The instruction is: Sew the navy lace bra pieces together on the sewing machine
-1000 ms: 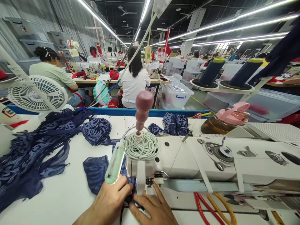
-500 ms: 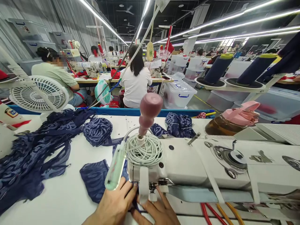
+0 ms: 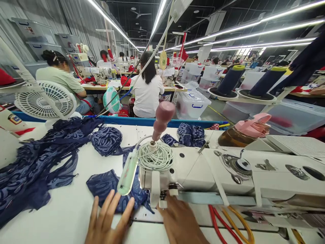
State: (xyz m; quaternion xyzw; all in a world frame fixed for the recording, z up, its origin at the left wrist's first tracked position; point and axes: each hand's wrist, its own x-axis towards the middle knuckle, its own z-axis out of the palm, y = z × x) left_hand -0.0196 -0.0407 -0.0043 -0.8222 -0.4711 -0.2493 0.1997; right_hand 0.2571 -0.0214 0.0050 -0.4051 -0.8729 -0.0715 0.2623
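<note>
The table [image 3: 63,211] carries a sewing machine [image 3: 198,166] across its right side and a loose navy heap [image 3: 33,162] along its left edge. A patterned piece [image 3: 105,183] lies left of the machine, toward the near edge. Left hand [image 3: 108,223] spread, gripping nothing; right hand [image 3: 180,218] partly hidden, hold cannot be told. Work judged partial: tied bundles [image 3: 190,135] near far edge, heap loose.

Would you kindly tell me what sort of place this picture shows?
It looks like a garment-sewing workshop: a sewing machine stands here with navy patterned fabric beside it, large thread cones rise behind it, and people sit ahead at more machines.
</note>
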